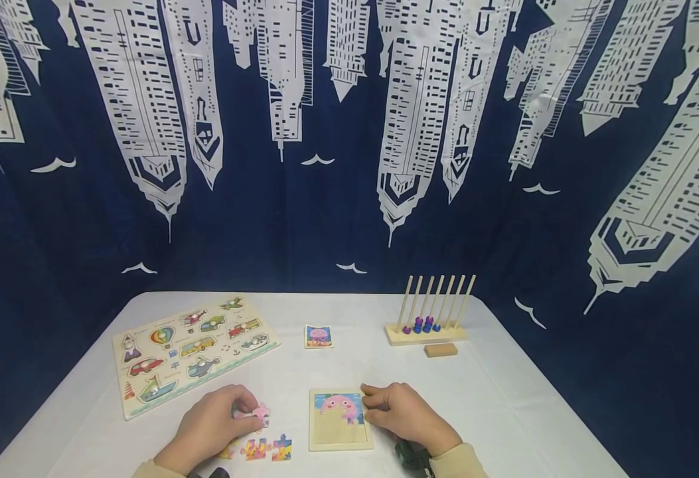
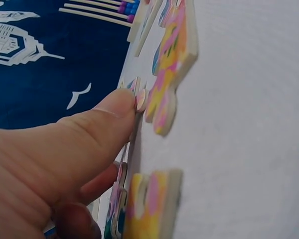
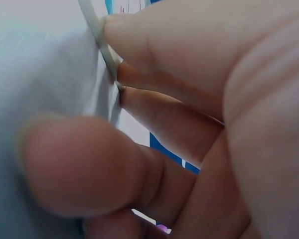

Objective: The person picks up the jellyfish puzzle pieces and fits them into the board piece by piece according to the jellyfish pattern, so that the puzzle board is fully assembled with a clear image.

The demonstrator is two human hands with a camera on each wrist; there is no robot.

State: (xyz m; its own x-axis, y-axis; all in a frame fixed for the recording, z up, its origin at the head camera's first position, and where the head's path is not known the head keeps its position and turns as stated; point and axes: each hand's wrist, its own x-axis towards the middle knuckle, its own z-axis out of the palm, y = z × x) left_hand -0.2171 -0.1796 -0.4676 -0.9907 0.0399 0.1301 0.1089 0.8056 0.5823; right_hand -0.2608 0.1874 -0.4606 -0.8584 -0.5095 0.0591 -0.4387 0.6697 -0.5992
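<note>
My left hand pinches a pink jigsaw piece between thumb and fingers, low over the white table. In the left wrist view the thumb hides most of that piece. Close by lie several loose yellow, pink and blue jigsaw pieces. To their right is a square wooden puzzle tray, its upper part filled with a pink cartoon picture and its lower part bare wood. My right hand grips the tray at its right edge. In the right wrist view, fingertips meet the tray's thin rim.
A large vehicle peg puzzle board lies at the left. A small picture card sits behind the tray. Back right stands a wooden peg rack with purple and blue beads, a wooden block before it. A dark blue curtain hangs behind.
</note>
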